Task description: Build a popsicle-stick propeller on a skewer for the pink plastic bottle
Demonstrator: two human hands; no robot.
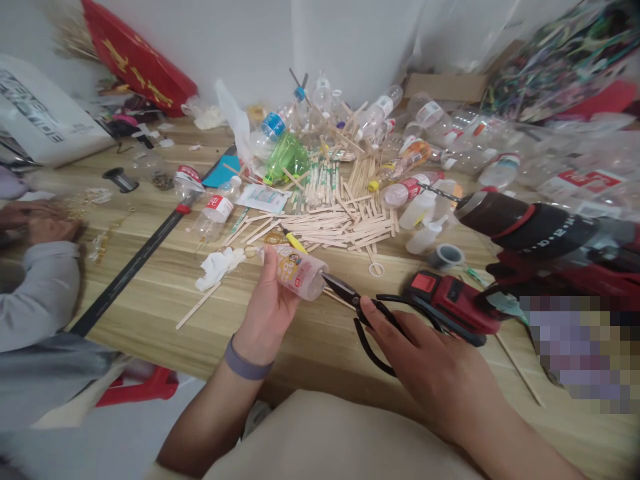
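Observation:
My left hand is wrapped round a small clear plastic bottle with a yellow and pink label. The bottle lies tilted, its base toward the right. My right hand holds black-handled scissors, with fingers at the handles. The dark blades point left, and their tip meets the bottle's base; whether it goes through the plastic I cannot tell. Just beyond the bottle lie a yellow pen and a pile of wooden sticks. A crumpled white tissue rests left of the bottle.
A red and black power drill stands close on the right, its bit pointing left. Many plastic bottles crowd the back of the wooden table. A black strip crosses the left side, near another person's hands. A grey cup stands right.

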